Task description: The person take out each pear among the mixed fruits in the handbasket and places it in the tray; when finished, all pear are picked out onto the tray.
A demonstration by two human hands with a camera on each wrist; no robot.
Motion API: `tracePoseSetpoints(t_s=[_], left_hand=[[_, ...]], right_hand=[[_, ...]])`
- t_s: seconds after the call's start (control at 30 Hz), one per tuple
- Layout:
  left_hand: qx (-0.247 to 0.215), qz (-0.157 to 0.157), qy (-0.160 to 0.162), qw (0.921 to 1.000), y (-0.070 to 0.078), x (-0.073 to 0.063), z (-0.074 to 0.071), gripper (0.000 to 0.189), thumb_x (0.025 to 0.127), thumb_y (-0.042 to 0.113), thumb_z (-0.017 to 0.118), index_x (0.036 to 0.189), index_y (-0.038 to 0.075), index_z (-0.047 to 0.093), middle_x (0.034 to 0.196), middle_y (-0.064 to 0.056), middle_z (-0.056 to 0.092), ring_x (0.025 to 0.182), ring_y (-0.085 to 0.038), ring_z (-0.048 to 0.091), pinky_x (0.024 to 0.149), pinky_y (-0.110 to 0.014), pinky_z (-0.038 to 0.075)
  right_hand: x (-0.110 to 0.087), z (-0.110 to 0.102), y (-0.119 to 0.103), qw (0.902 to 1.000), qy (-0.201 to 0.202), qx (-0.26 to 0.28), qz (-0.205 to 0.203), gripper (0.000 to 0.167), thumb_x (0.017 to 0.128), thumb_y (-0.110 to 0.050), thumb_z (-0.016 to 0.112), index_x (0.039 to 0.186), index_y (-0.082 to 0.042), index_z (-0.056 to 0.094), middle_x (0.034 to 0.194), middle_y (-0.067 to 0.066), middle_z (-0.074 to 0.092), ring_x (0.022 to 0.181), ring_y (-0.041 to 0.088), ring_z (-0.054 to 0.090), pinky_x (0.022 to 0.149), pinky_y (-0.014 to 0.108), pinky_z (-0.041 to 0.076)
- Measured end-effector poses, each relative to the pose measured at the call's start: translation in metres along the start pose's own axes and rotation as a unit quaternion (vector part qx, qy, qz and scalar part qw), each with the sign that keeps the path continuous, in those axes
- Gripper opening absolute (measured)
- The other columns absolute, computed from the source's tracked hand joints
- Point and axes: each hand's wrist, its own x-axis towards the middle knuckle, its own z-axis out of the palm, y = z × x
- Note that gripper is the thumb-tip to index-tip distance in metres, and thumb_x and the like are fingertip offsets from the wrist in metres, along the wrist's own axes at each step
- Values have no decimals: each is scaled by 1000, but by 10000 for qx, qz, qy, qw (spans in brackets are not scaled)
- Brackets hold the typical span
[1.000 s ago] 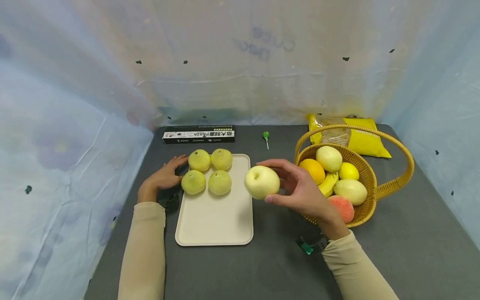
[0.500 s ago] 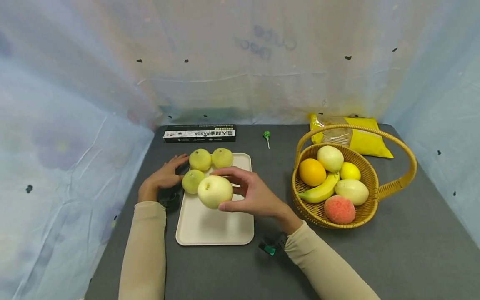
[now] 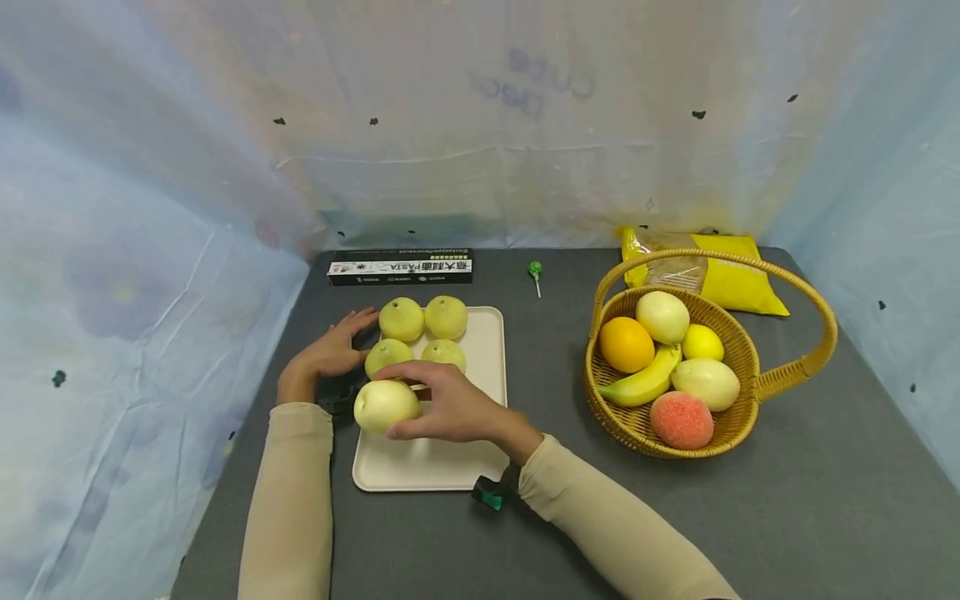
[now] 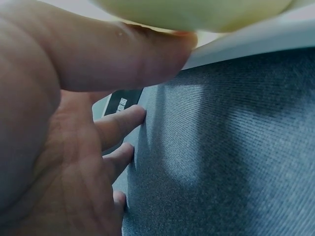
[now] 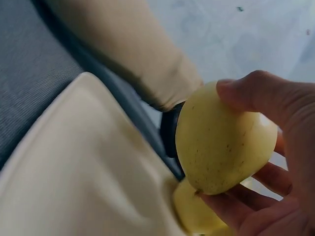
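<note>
My right hand (image 3: 450, 406) grips a pale yellow, speckled round pear (image 3: 387, 406) between thumb and fingers, above the left side of the cream tray (image 3: 431, 464). In the right wrist view the held pear (image 5: 224, 142) hangs over the tray's edge area, with another yellow fruit below it. Several yellow-green round fruits (image 3: 401, 319) sit in two rows at the tray's far left; the right hand partly hides one. My left hand (image 3: 330, 350) rests at the tray's left edge with fingers extended. In the left wrist view its thumb (image 4: 128, 56) lies beside a fruit and the tray rim.
A wicker basket (image 3: 626, 433) at the right holds an orange, a banana, a lemon, a peach and pale fruits. Behind it lies a yellow packet (image 3: 738, 287). A black pasta box (image 3: 401, 267) and a green lollipop (image 3: 535, 271) lie at the back.
My right hand has carried the pear leftward from beside the basket, across the tray to its left side, and slightly nearer me. The left hand has stayed in place.
</note>
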Motion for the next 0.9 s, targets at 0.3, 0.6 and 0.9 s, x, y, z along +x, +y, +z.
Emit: tracePoseSetpoints(t_s=[0.3, 0.6, 0.9], left_hand=[[-50, 19, -55, 10000, 0, 0, 0, 77, 107, 26, 68, 173, 6, 33, 181, -26, 18, 168, -54, -1, 128, -82, -5], [-34, 60, -17, 10000, -3, 0, 1, 78, 107, 28, 69, 172, 5, 33, 181, -26, 19, 168, -55, 0, 128, -82, -5], [63, 39, -9, 10000, -2, 0, 1, 79, 106, 28, 69, 172, 3, 33, 180, -27, 20, 167, -56, 2, 128, -82, -3]], right_hand=[[10, 16, 11, 9829, -317, -1814, -37, 68, 91, -23, 90, 153, -15, 64, 149, 0, 68, 133, 10, 63, 111, 24, 51], [18, 27, 8, 9549, -380, -2943, 2, 72, 93, -32, 88, 157, -15, 59, 154, 1, 65, 140, 14, 62, 116, 26, 50], [18, 33, 5, 9267, -327, -3728, -341, 71, 97, -35, 85, 159, -13, 56, 153, 4, 62, 139, 18, 62, 121, 30, 48]])
